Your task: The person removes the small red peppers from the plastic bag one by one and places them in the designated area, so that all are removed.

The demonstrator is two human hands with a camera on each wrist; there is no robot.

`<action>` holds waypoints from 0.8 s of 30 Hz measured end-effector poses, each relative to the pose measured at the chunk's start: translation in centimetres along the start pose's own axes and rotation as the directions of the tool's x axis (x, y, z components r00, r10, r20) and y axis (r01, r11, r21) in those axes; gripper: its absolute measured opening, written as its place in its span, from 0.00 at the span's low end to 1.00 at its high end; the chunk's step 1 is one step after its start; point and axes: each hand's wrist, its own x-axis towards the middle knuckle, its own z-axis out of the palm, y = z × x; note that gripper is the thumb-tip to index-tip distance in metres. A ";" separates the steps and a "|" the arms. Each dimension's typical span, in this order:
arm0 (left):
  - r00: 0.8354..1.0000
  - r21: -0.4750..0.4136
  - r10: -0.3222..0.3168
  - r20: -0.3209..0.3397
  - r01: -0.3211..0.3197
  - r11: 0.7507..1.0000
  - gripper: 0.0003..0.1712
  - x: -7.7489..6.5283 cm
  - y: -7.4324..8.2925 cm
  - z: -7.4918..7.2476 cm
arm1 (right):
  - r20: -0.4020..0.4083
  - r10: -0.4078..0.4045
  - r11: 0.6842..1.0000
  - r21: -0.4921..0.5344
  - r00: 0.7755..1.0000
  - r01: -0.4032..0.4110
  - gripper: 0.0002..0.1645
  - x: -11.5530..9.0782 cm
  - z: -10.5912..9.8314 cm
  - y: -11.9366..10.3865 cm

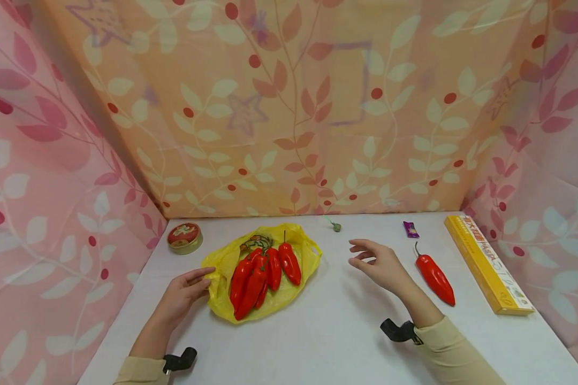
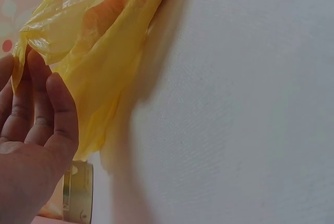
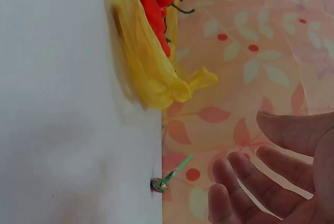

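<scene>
Yellow plastic bag (image 1: 283, 303) is pinched at its edge between the thumb and fingers of the left hand (image 1: 182, 297); the right hand (image 1: 381, 264) hangs relaxed in the air. Right of the left grip, the bag holds red peppers (image 1: 253, 283) and a dark tangle (image 1: 256, 242), perhaps netting. Right of the right hand, one lone pepper (image 1: 435, 279) lies slanting, stem away from the person.

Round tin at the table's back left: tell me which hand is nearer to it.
Left. The left hand holds the left edge of the yellow bag, in front of the round tin; the right hand hovers past the bag's right side.
</scene>
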 end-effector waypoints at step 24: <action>1.000 0.007 -0.017 -0.022 0.017 1.000 0.26 0.3 -0.6 0.3 | 0.096 -0.037 0.993 0.115 0.995 0.026 0.30 1.6 4.8 -4.3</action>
